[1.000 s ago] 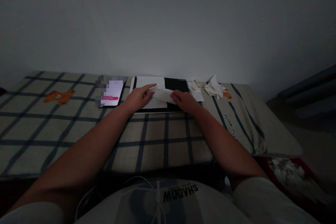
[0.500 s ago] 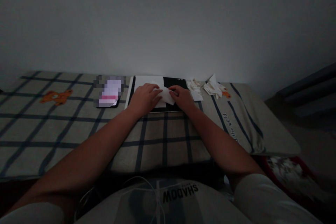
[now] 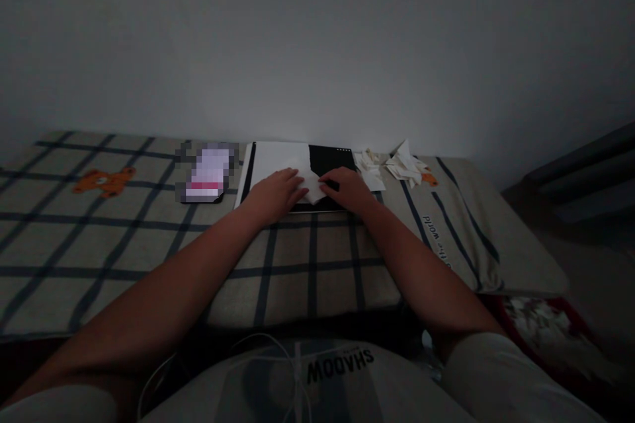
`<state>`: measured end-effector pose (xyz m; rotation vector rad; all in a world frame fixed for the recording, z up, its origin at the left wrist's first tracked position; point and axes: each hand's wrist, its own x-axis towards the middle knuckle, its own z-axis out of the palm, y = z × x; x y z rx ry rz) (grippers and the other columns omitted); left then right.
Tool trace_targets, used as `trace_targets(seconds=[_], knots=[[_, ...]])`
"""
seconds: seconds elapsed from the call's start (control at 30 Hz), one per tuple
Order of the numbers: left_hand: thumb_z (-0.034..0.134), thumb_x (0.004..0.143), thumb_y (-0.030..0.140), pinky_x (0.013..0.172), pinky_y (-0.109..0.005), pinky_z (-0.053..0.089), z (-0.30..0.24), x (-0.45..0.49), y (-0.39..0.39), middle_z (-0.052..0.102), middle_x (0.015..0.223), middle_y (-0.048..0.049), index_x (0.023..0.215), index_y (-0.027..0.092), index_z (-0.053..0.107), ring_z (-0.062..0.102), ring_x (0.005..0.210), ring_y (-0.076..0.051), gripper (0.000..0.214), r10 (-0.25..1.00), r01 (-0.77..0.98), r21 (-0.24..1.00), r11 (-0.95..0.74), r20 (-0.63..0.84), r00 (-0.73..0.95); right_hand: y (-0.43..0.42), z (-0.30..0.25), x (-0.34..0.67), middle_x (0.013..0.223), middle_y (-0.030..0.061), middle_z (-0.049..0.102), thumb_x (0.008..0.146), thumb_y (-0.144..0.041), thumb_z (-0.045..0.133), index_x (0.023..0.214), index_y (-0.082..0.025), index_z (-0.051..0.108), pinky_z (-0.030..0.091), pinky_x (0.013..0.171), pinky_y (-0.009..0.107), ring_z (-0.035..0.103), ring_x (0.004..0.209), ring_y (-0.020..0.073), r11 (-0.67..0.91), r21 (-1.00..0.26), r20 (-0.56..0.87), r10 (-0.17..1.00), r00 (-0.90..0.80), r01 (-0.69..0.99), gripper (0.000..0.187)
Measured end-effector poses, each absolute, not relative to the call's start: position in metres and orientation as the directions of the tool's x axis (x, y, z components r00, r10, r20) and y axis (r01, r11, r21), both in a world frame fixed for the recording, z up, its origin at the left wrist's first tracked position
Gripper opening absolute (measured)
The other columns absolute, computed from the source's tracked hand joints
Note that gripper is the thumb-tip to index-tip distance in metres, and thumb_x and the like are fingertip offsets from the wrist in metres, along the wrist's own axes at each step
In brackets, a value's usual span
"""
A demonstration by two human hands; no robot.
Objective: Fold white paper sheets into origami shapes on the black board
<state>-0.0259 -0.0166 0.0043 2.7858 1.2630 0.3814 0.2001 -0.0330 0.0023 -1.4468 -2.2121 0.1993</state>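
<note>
A small folded piece of white paper (image 3: 311, 188) lies between my hands, above a black and white book or folder (image 3: 330, 157). My left hand (image 3: 278, 194) is on the paper's left side, with its fingers close together and the thumb along the near edge. On the other side my right hand (image 3: 348, 186) pinches the paper's right edge between thumb and fingertips. The fingers partly hide the paper's folds. Just right of the folder are a crumpled scrap of paper (image 3: 368, 164) and a folded, pointed paper piece (image 3: 405, 164).
A phone (image 3: 208, 175) with a lit, blurred screen lies left of the folder. The checked cloth (image 3: 149, 248) covers the table, with a pale wall (image 3: 317, 46) behind it. A red bin (image 3: 570, 317) holding paper scraps stands low at the right.
Both hands have come slightly nearer to me with the paper, which now sits lower and flatter against the folder. More of the folder shows behind them.
</note>
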Motion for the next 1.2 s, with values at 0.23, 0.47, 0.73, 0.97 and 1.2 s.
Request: trace_targets(seconds=[0.23, 0.47, 0.73, 0.97, 1.2], knots=[[0.042, 0.099, 0.046, 0.118, -0.039, 0.033, 0.005, -0.029, -0.016, 0.043, 0.154, -0.0164, 0.136, 0.012, 0.055, 0.036, 0.146, -0.027, 0.052, 0.789, 0.767, 0.185, -0.615, 0.157, 0.594, -0.031, -0.004, 0.2, 0.103, 0.0065, 0.075, 0.09, -0.027, 0.065, 0.101, -0.018, 0.074, 0.046, 0.092, 0.036, 0.063, 0.099, 0.0209, 0.568, -0.344, 0.369, 0.814, -0.448, 0.748, 0.016], [0.034, 0.102, 0.044, 0.121, -0.045, 0.026, 0.003, -0.034, -0.006, 0.041, 0.155, -0.0173, 0.144, 0.009, 0.048, 0.03, 0.148, -0.029, 0.056, 0.725, 0.717, 0.103, -0.689, 0.126, 0.678, -0.027, -0.009, 0.203, 0.096, 0.0069, 0.075, 0.087, -0.02, 0.068, 0.093, -0.018, 0.074, 0.048, 0.088, 0.037, 0.064, 0.094, 0.0205, 0.694, -0.399, 0.46, 0.717, -0.524, 0.599, 0.009], [0.031, 0.103, 0.045, 0.121, -0.045, 0.026, -0.002, -0.035, -0.003, 0.037, 0.159, -0.0137, 0.147, 0.014, 0.045, 0.027, 0.15, -0.027, 0.055, 0.722, 0.715, 0.105, -0.691, 0.133, 0.679, -0.029, -0.004, 0.204, 0.094, 0.0051, 0.075, 0.087, -0.021, 0.066, 0.091, -0.021, 0.075, 0.048, 0.089, 0.038, 0.064, 0.094, 0.0201, 0.686, -0.458, 0.447, 0.727, -0.521, 0.565, 0.01], [0.032, 0.103, 0.042, 0.122, -0.049, 0.019, 0.002, -0.035, -0.003, 0.036, 0.159, -0.012, 0.148, 0.017, 0.045, 0.025, 0.151, -0.025, 0.053, 0.667, 0.653, 0.144, -0.743, 0.082, 0.741, -0.033, -0.002, 0.207, 0.093, 0.0049, 0.076, 0.087, -0.024, 0.066, 0.095, -0.021, 0.077, 0.049, 0.084, 0.035, 0.066, 0.089, 0.0189, 0.632, -0.505, 0.396, 0.775, -0.492, 0.588, 0.014], [0.03, 0.104, 0.042, 0.122, -0.049, 0.017, -0.002, -0.037, 0.0, 0.034, 0.161, -0.0102, 0.15, 0.019, 0.042, 0.021, 0.152, -0.023, 0.053, 0.639, 0.623, 0.164, -0.765, 0.07, 0.766, -0.025, -0.011, 0.209, 0.107, 0.0075, 0.074, 0.089, -0.027, 0.064, 0.107, -0.021, 0.074, 0.048, 0.094, 0.042, 0.064, 0.102, 0.023, 0.61, -0.457, 0.431, 0.789, -0.439, 0.647, 0.022]])
